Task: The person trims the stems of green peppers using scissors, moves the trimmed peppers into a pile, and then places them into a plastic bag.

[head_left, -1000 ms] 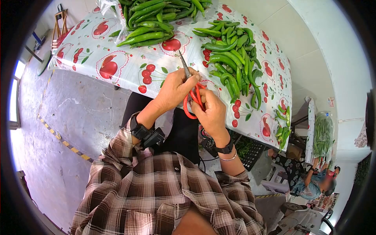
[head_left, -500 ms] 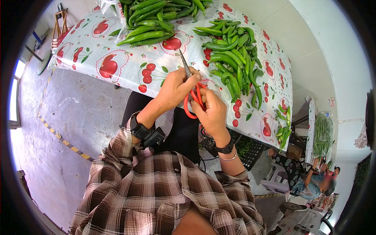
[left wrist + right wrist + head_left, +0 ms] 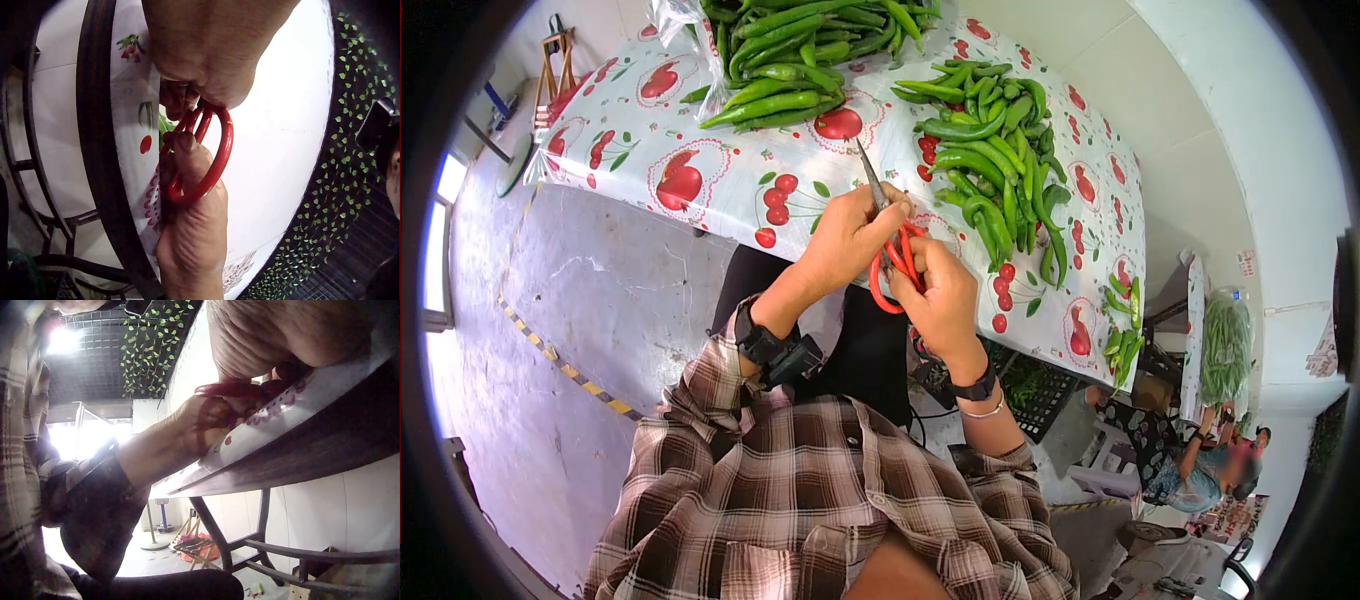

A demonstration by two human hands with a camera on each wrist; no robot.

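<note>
Red-handled scissors (image 3: 881, 272) are held between both hands at the table's near edge, blades pointing away over the cloth. The left hand (image 3: 847, 240) pinches them near the pivot, where the dark blades meet the handles. My right hand (image 3: 943, 295) has its fingers curled round a red handle loop. In the left wrist view the red loops (image 3: 226, 140) show large, with the right hand (image 3: 195, 231) below them. The right wrist view shows a red loop (image 3: 228, 390) between the hands. Beyond the hands lie a large heap of green peppers (image 3: 785, 45) and a smaller one (image 3: 1000, 150).
A patterned cloth (image 3: 730, 225) covers the table. Clear plastic (image 3: 710, 60) stands beside the large heap. A few cut-looking peppers (image 3: 1122, 330) lie at the right corner. A black crate (image 3: 1040, 400) is below the table; another person (image 3: 1190, 475) is at the right.
The table and heaps sit slightly lower in the head view. Both hands keep their grip on the scissors, with little visible movement.
</note>
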